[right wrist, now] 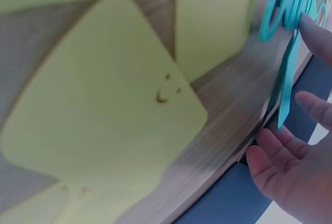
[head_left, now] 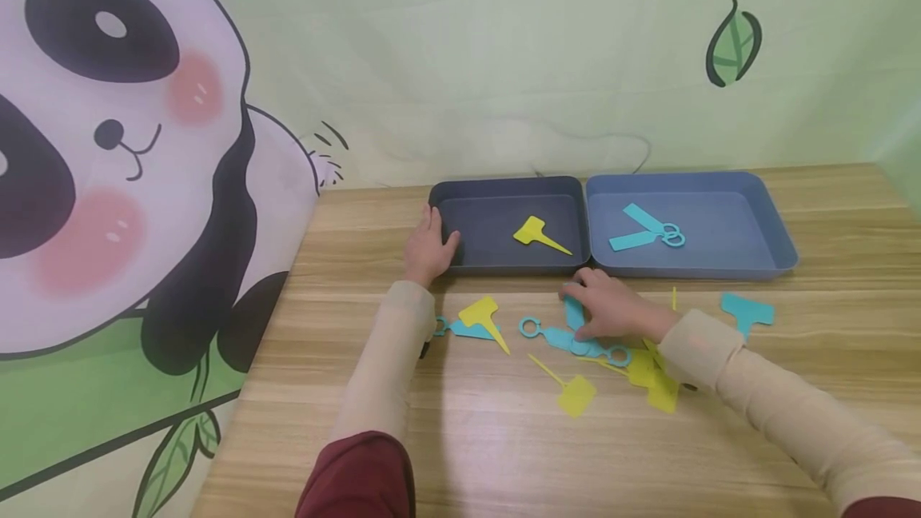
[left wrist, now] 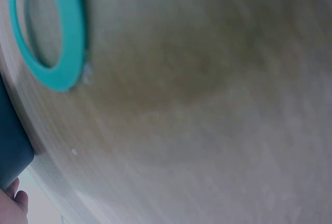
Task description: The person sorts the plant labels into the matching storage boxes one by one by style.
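My left hand (head_left: 428, 250) rests at the front left corner of the dark tray (head_left: 504, 268), fingers along its side and thumb over the near rim. Only its fingertips show in the left wrist view, beside the tray. My right hand (head_left: 612, 306) pinches a turquoise ring-ended plant tag (head_left: 573, 312) between thumb and fingers, just above other turquoise tags (head_left: 557, 337) on the table. In the right wrist view the held tag (right wrist: 288, 81) spans from thumb to fingertips. Yellow T-shaped plant tags (head_left: 578, 396) lie around and partly under the right forearm.
A yellow tag (head_left: 532, 232) lies in the dark tray. Two turquoise ring tags (head_left: 635, 240) lie in the blue tray (head_left: 719, 272) adjoining it. A yellow tag (head_left: 480, 312) overlaps a turquoise one (head_left: 468, 331) by the left sleeve. Another turquoise tag (head_left: 747, 310) lies at the right.
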A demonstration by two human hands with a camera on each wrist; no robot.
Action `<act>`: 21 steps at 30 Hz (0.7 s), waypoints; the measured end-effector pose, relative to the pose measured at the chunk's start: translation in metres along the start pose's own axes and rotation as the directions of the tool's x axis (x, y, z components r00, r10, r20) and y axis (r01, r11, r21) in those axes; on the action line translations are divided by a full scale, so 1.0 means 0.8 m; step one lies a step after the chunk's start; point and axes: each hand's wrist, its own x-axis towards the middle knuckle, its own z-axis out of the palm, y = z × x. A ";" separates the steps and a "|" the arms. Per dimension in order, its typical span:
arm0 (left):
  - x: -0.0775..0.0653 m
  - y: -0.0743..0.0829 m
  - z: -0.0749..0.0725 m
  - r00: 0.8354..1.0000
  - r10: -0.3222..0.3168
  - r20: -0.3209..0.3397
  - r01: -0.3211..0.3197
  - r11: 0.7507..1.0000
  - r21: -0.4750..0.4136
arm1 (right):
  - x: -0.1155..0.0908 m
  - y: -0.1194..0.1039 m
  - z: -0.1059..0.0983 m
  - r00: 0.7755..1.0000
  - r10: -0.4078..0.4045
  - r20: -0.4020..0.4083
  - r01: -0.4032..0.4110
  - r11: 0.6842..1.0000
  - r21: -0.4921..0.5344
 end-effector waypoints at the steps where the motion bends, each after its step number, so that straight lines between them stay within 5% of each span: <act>1: 0.000 0.000 0.000 1.000 0.001 0.000 -0.001 1.000 0.002 | 0.000 0.000 0.000 1.000 0.006 -0.006 -0.006 1.000 0.005; 14: -0.001 0.001 -0.001 1.000 0.012 -0.005 -0.012 1.000 -0.010 | -0.003 -0.004 -0.005 0.984 0.177 -0.019 -0.176 0.982 0.064; 21: 0.000 -0.001 -0.001 1.000 0.017 -0.004 -0.017 1.000 -0.004 | -0.006 -0.005 -0.012 0.977 0.204 -0.059 -0.198 0.975 0.099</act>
